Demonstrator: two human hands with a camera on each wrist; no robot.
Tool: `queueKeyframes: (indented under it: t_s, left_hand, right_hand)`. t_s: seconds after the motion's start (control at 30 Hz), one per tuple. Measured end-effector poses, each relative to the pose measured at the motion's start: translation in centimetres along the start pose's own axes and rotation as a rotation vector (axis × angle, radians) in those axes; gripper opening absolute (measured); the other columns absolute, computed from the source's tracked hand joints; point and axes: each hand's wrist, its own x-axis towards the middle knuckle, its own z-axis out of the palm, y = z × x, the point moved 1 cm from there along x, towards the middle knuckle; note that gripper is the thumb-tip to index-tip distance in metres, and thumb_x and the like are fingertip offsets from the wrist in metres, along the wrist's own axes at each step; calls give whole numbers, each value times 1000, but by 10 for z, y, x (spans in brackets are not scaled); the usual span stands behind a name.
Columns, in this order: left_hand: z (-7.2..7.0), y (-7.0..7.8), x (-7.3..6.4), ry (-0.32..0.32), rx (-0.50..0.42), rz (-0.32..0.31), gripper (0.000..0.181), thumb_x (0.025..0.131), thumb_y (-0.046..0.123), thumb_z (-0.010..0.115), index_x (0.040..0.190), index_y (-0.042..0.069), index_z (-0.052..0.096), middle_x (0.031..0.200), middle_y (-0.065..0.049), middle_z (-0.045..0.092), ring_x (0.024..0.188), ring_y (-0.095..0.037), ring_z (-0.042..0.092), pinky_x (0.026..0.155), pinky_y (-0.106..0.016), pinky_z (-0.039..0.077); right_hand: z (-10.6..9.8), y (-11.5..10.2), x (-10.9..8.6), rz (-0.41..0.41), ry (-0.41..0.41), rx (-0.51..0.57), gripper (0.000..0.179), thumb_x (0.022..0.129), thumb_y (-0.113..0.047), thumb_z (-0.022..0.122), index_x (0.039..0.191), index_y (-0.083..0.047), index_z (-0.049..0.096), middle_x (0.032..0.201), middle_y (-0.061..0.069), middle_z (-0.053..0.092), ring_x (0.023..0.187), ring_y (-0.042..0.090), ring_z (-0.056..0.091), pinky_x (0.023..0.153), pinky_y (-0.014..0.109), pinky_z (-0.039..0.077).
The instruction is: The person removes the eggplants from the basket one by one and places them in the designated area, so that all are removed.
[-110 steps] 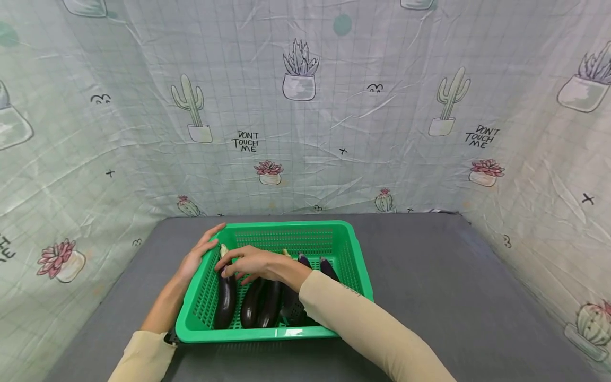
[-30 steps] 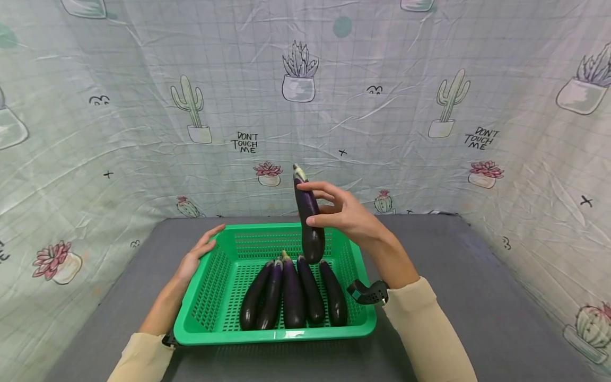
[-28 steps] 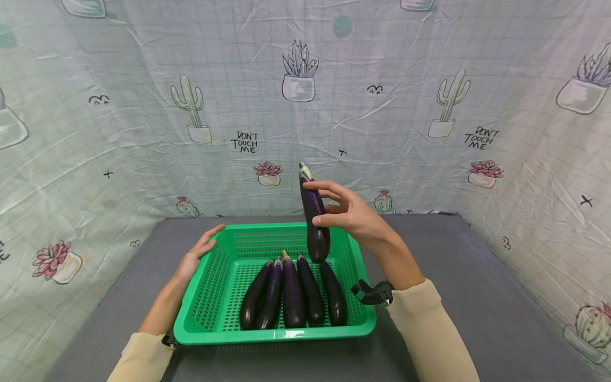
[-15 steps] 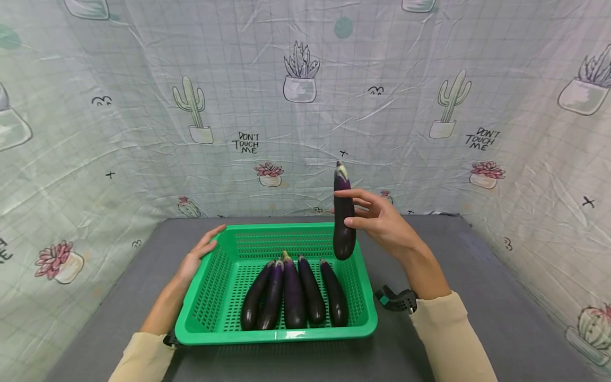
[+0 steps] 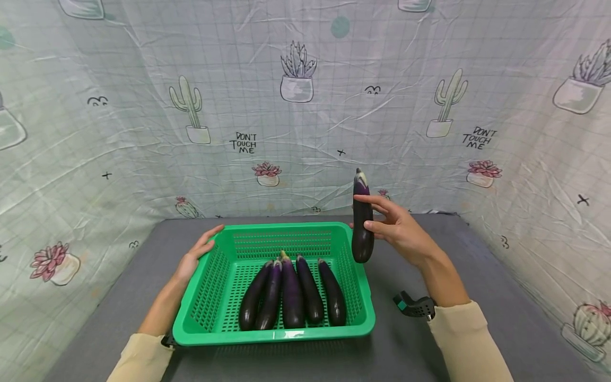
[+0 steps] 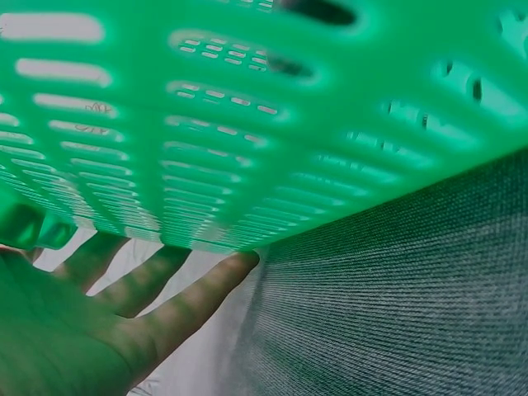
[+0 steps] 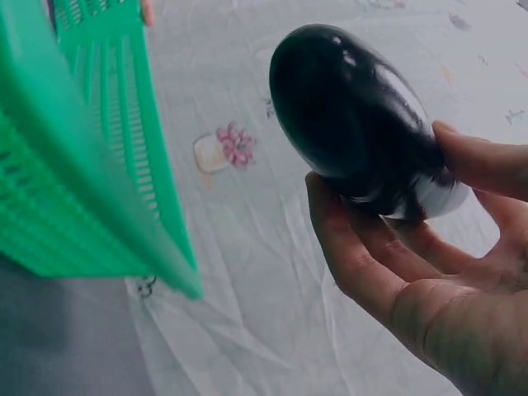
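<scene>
Left grip (image 5: pixel 193 257): fingers straight and spread, laid on the left rim of the basket (image 5: pixel 229 336), not curled round it; the left wrist view shows them stretched along the outer wall. I judge this a light brace, meant to stop the basket sliding on the counter (image 5: pixel 487 281).

Inside, I count five eggplants (image 5: pixel 293 300) lying side by side on the slotted floor, stems toward the far wall. The two leftmost touch; the rightmost sits a little apart. Laid lengthwise like this, I take it they are unlikely to roll toward the near or far wall.

Right grip (image 5: pixel 403 233): pinching the held eggplant (image 5: pixel 363 241), thumb on one side, fingers on the other, around its upper and middle part. It stands nearly upright in the air, stem up, just beside the basket's right wall; my right wrist feed shows a gap between them. I read the high hold as keeping the heavy lower end hanging below the fingers, so that it swings little.
</scene>
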Motion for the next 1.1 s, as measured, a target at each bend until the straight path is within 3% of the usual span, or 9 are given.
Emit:
queueKeyframes:
  t_s: [0.13, 0.23, 0.43, 0.67, 0.87, 0.97, 1.1]
  left_hand:
    - [0, 0, -1, 1, 1, 0, 56, 116, 25, 25, 166, 7, 9, 154, 5, 32, 130, -2, 57, 103, -22, 52]
    - [0, 0, -1, 1, 3, 0, 56, 116, 26, 26, 167, 8, 10, 154, 6, 33, 130, -2, 57, 103, -21, 52]
    - [-1, -1, -1, -8, -9, 11, 54, 116, 24, 25, 167, 9, 12, 151, 10, 37, 131, -3, 57, 103, -23, 53]
    - [1, -1, 0, -1, 24, 19, 55, 116, 23, 25, 166, 6, 10, 161, -3, 23, 131, -1, 55, 103, -21, 52]
    - [1, -2, 1, -26, -12, 27, 54, 116, 23, 24, 167, 8, 10, 155, 6, 33, 132, -4, 56, 104, -23, 53]
    - [1, -3, 1, -11, 46, 50, 53, 116, 22, 24, 166, 8, 14, 158, 4, 30, 132, 0, 54, 103, -20, 51]
    - [-1, -2, 1, 21, 129, 74, 53, 116, 22, 26, 165, 5, 17, 166, -9, 17, 130, 5, 50, 101, -14, 48]
  right_hand:
    - [-8, 7, -3, 11, 5, -11, 59, 106, -6, 57, 161, -16, 38, 165, 25, 23, 119, 16, 71, 95, 32, 60]
    - [-15, 12, -5, 30, 31, -58, 65, 102, -3, 63, 161, -17, 38, 169, 20, 19, 119, 13, 70, 95, 32, 59]
    - [-27, 20, -10, 66, 72, -114, 71, 98, -3, 68, 161, -18, 38, 168, 18, 24, 125, 18, 68, 95, 33, 59]
    - [-38, 34, -13, 85, 82, -130, 69, 98, 0, 67, 160, -11, 38, 165, 26, 26, 124, 18, 68, 93, 31, 59]
    - [-48, 46, -15, 115, 114, -143, 64, 99, -2, 66, 157, -8, 40, 161, 28, 33, 121, 13, 68, 91, 31, 59]
    - [-53, 53, -13, 139, 135, -143, 62, 99, -3, 67, 155, -7, 42, 158, 27, 36, 119, 11, 68, 90, 32, 58]
    - [-58, 62, -11, 171, 150, -151, 62, 99, -4, 67, 156, -8, 42, 158, 26, 36, 128, 25, 65, 91, 32, 58]
